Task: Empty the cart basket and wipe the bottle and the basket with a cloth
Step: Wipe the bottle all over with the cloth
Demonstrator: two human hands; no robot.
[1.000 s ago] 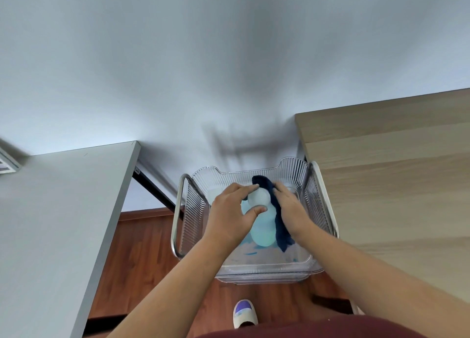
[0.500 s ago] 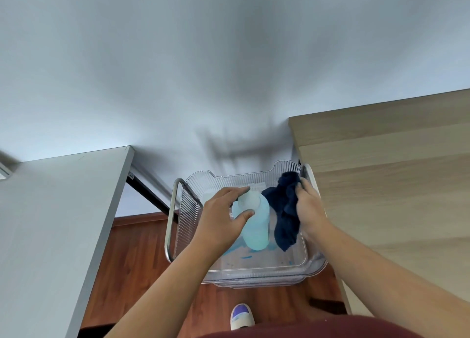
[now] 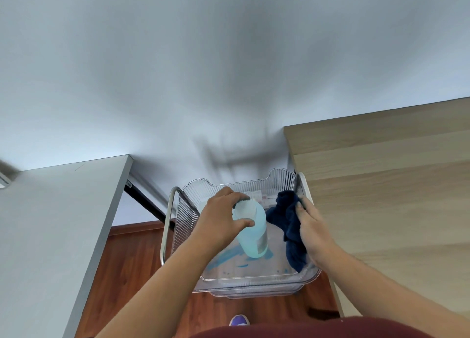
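Head view: left hand (image 3: 216,223) grips bottle (image 3: 251,232), right hand (image 3: 314,229) cloth (image 3: 287,217).

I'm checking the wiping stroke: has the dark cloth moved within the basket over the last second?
Yes. The right hand carried the cloth off the bottle, rightward to the basket's right wall.

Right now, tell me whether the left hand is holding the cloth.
No: the right hand grips the dark blue cloth, while the left hand grips the bottle by its top.
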